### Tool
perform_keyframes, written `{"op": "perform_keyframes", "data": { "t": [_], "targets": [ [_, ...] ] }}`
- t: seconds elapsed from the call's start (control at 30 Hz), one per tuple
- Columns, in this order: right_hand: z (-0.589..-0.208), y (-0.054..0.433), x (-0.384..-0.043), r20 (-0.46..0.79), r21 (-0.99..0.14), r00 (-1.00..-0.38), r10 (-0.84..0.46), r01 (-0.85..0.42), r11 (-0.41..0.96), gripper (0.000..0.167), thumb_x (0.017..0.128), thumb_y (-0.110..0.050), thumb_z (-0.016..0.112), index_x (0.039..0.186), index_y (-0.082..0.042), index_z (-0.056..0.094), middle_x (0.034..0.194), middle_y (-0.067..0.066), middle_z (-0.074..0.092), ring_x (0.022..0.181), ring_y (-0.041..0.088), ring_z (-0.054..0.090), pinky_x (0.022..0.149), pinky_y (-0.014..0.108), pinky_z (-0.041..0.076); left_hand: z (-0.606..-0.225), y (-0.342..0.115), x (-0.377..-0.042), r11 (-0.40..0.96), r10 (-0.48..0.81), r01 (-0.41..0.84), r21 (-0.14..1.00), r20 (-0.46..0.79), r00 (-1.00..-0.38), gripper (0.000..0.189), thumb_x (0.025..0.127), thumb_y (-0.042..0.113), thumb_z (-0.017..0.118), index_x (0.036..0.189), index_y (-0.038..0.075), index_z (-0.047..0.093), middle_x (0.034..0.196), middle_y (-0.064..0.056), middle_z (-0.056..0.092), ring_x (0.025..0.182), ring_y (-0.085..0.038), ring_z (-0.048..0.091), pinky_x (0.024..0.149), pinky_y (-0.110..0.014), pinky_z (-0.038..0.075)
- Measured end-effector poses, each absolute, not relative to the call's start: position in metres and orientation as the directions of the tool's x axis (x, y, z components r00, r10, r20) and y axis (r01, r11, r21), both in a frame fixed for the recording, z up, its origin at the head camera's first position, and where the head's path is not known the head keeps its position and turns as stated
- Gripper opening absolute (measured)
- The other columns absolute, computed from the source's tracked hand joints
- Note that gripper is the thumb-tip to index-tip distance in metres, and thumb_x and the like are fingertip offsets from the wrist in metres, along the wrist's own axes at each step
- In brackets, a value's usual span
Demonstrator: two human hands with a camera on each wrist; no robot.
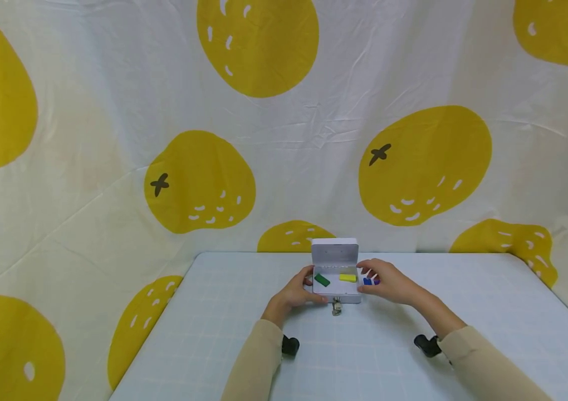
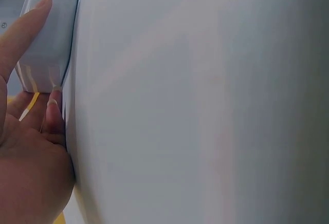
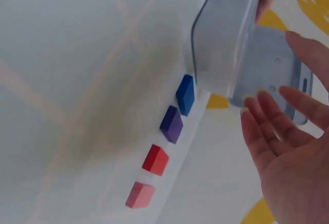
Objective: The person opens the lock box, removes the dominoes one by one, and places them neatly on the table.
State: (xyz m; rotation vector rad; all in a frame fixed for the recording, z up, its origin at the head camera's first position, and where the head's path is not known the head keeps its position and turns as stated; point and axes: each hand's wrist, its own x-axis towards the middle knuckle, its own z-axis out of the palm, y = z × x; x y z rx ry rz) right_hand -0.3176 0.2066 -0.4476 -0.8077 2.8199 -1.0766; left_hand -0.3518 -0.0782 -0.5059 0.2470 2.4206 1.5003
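A small white metal box [image 1: 349,299] sits on the table with its lid raised. Inside lie a green block [image 1: 322,280] on the left and a yellow block [image 1: 348,278] on the right. My left hand [image 1: 296,291] holds the box's left end, thumb along the front face and fingers at the side. Beside the right end hovers my right hand [image 1: 389,281], its fingers spread and holding nothing. On the table to the right, a blue block [image 3: 185,95], a purple block [image 3: 171,125], a red block [image 3: 156,160] and a pink block [image 3: 140,195] form a row, partly hidden by the hand in the head view.
Keys [image 1: 336,307] hang from the lock on the box's front. The pale checked table [image 1: 204,334] ends at a white curtain [image 1: 284,122] with yellow fruit prints behind the box. A black wrist device [image 1: 427,345] is at my right sleeve.
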Motion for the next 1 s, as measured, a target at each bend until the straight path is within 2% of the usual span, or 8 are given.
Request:
{"op": "perform_keyframes", "data": {
  "t": [0.2, 0.4, 0.63, 0.8, 1.0],
  "targets": [
    [-0.447, 0.190, -0.321, 0.148, -0.649, -0.863, -0.484, -0.453, 0.611, 0.056, 0.090, -0.022, 0.080, 0.135, 0.002, 0.057, 0.120, 0.019, 0.062, 0.106, 0.036, 0.059, 0.094, 0.054, 0.052, -0.504, -0.079, -0.351, 0.439, 0.293, -0.005, 0.899, -0.148, -0.945, 0.097, 0.073, 0.025, 0.095, 0.153, 0.029, 0.043, 0.132, 0.002, 0.055, 0.114, -0.022, 0.049, 0.102, -0.045, 0.043],
    [-0.455, 0.173, -0.329, 0.153, -0.654, -0.846, -0.510, -0.474, 0.590, 0.053, 0.091, -0.021, 0.079, 0.132, 0.005, 0.058, 0.120, 0.020, 0.063, 0.105, 0.035, 0.061, 0.093, 0.050, 0.053, -0.504, -0.078, -0.350, 0.428, 0.295, 0.002, 0.904, -0.137, -0.946, 0.093, 0.074, 0.023, 0.095, 0.152, 0.029, 0.045, 0.133, 0.002, 0.056, 0.114, -0.023, 0.050, 0.101, -0.045, 0.044],
    [-0.465, 0.154, -0.337, 0.083, -0.669, -0.876, -0.475, -0.402, 0.625, 0.053, 0.091, -0.022, 0.079, 0.133, 0.003, 0.060, 0.122, 0.018, 0.065, 0.102, 0.028, 0.062, 0.088, 0.039, 0.057, -0.505, -0.079, -0.351, 0.444, 0.295, -0.001, 0.896, -0.148, -0.944, 0.094, 0.073, 0.028, 0.095, 0.152, 0.029, 0.044, 0.130, 0.002, 0.056, 0.112, -0.022, 0.050, 0.099, -0.043, 0.044],
    [-0.468, 0.143, -0.342, 0.091, -0.680, -0.871, -0.482, -0.408, 0.609, 0.051, 0.093, -0.019, 0.077, 0.133, 0.005, 0.059, 0.123, 0.020, 0.065, 0.100, 0.026, 0.063, 0.089, 0.041, 0.057, -0.502, -0.080, -0.353, 0.447, 0.305, 0.026, 0.894, -0.125, -0.944, 0.093, 0.074, 0.025, 0.095, 0.152, 0.028, 0.044, 0.136, 0.003, 0.055, 0.111, -0.021, 0.050, 0.096, -0.040, 0.044],
    [-0.475, 0.131, -0.346, 0.060, -0.716, -0.901, -0.429, -0.339, 0.611, 0.045, 0.093, -0.010, 0.076, 0.132, 0.005, 0.060, 0.123, 0.021, 0.065, 0.096, 0.023, 0.064, 0.089, 0.041, 0.057, -0.502, -0.079, -0.352, 0.462, 0.300, 0.022, 0.886, -0.133, -0.945, 0.092, 0.075, 0.025, 0.094, 0.152, 0.027, 0.044, 0.139, 0.004, 0.054, 0.112, -0.019, 0.050, 0.093, -0.037, 0.044]
  ]
}}
